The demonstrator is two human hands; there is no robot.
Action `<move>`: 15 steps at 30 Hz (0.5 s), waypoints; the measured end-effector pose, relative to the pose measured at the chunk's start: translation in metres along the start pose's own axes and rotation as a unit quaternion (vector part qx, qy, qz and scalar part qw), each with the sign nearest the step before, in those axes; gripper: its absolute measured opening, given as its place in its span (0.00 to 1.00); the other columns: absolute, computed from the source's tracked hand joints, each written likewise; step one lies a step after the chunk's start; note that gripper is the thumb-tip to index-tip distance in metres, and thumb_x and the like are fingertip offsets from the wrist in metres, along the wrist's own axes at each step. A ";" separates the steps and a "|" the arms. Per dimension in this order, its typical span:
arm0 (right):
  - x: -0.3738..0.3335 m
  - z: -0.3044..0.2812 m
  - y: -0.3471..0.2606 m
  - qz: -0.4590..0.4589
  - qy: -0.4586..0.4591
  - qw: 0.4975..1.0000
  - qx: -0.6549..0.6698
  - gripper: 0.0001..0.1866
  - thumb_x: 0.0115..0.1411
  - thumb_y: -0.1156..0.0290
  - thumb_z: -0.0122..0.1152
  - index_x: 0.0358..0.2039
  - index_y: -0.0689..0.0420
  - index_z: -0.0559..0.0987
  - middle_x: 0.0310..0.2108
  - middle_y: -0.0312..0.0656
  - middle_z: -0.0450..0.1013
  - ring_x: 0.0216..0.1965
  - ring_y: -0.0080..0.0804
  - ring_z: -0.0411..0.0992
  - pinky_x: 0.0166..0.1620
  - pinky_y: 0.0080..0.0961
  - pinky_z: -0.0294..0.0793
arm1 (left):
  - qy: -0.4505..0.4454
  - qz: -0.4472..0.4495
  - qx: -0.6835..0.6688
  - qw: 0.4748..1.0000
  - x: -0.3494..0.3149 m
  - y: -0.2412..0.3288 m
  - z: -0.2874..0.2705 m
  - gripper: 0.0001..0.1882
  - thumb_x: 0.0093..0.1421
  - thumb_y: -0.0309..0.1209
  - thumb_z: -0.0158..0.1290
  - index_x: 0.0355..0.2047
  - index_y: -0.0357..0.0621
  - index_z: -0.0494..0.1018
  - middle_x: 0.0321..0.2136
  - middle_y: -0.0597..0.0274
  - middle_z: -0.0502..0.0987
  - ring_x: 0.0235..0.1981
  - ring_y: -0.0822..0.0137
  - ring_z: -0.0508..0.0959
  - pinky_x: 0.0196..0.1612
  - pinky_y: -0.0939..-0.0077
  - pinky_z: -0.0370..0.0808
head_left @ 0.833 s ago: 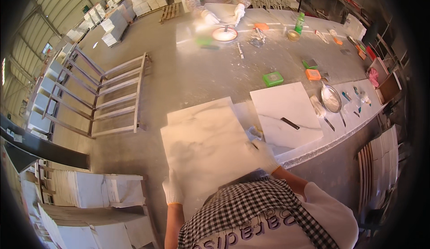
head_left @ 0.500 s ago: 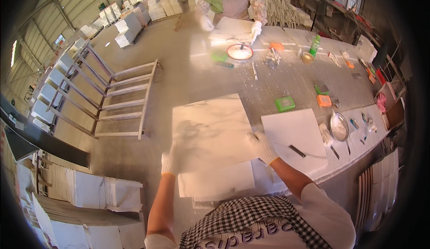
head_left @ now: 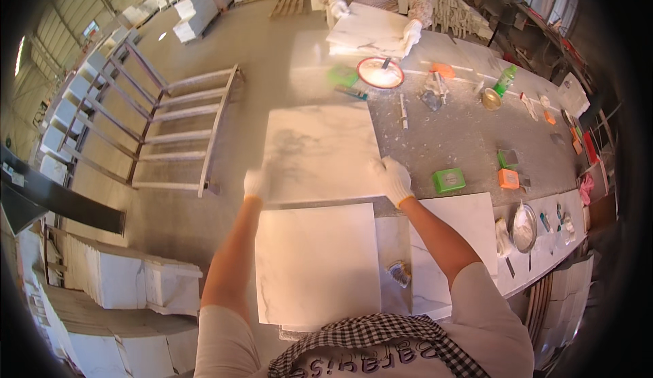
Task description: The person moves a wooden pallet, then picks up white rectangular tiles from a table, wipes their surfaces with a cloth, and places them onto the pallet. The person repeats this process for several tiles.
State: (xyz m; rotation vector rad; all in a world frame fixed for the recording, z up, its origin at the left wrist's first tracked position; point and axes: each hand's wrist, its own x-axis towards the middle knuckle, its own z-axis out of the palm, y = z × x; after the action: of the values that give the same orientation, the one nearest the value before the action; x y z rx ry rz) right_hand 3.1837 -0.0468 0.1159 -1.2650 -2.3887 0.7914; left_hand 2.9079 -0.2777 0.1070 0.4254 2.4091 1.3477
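Observation:
A square white marble tile (head_left: 320,150) with grey veining lies between my gloved hands over the far part of the worktable. My left hand (head_left: 254,183) grips its left edge near the closer corner. My right hand (head_left: 392,179) holds the opposite edge, thumb on top and fingers mostly hidden. Whether the tile rests fully on the table, I cannot tell. Closer to my body lies a second white tile (head_left: 316,262), untouched. Right of it is another pale slab (head_left: 456,235), partly covered by my right forearm.
Across the table a person in white gloves holds a marble tile (head_left: 371,29). Nearby are a red-rimmed bowl (head_left: 381,73), a green box (head_left: 449,181), an orange block (head_left: 508,178), a green bottle (head_left: 505,78) and a metal bowl (head_left: 524,232). A slatted rack (head_left: 180,133) stands left.
Both my hands have carried the tile away from me, uncovering more of the nearer tile. The view has shifted a little. The co-worker's tile is more tilted.

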 end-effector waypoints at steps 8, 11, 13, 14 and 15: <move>0.026 0.004 -0.002 -0.075 -0.088 0.989 -0.095 0.25 0.62 0.49 0.49 0.30 0.61 0.80 0.34 0.59 0.77 0.40 0.60 0.75 0.44 0.50 0.72 | -0.025 -0.017 0.148 0.988 0.046 -0.027 0.018 0.43 0.58 0.63 0.49 0.45 0.24 0.74 0.40 0.30 0.78 0.49 0.42 0.77 0.49 0.58 0.71; 0.026 -0.009 -0.015 -0.099 -0.141 0.962 -0.213 0.25 0.63 0.50 0.49 0.27 0.60 0.80 0.33 0.58 0.77 0.38 0.60 0.75 0.42 0.52 0.71 | -0.044 0.022 0.197 0.979 0.052 -0.045 0.017 0.39 0.60 0.62 0.49 0.47 0.31 0.75 0.41 0.35 0.79 0.47 0.40 0.78 0.48 0.58 0.73; 0.018 -0.027 -0.026 -0.145 -0.080 0.961 -0.221 0.24 0.63 0.51 0.49 0.26 0.60 0.79 0.32 0.57 0.76 0.36 0.60 0.74 0.41 0.52 0.71 | -0.002 0.153 0.062 0.986 0.050 -0.049 0.009 0.37 0.61 0.60 0.49 0.50 0.34 0.75 0.37 0.47 0.81 0.34 0.50 0.82 0.38 0.61 0.77; 0.012 -0.040 -0.031 -0.154 -0.076 0.963 -0.207 0.23 0.64 0.52 0.50 0.26 0.60 0.79 0.31 0.56 0.76 0.35 0.60 0.74 0.40 0.51 0.71 | -0.037 0.064 0.054 0.996 0.040 -0.051 0.002 0.35 0.61 0.61 0.49 0.48 0.37 0.76 0.33 0.50 0.80 0.29 0.56 0.79 0.33 0.63 0.76; 0.007 -0.053 -0.037 -0.167 -0.067 0.965 -0.191 0.23 0.64 0.52 0.51 0.26 0.60 0.79 0.31 0.56 0.76 0.35 0.59 0.74 0.39 0.51 0.71 | -0.071 -0.023 0.046 0.996 0.035 -0.049 -0.013 0.34 0.62 0.61 0.49 0.46 0.40 0.77 0.29 0.53 0.79 0.24 0.62 0.77 0.29 0.65 0.75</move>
State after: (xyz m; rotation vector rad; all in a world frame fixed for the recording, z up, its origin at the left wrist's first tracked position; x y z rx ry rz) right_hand 3.1829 -0.0410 0.1806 -0.9093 -2.8599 0.3335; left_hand 2.8660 -0.2972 0.0659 0.4703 2.3556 1.1494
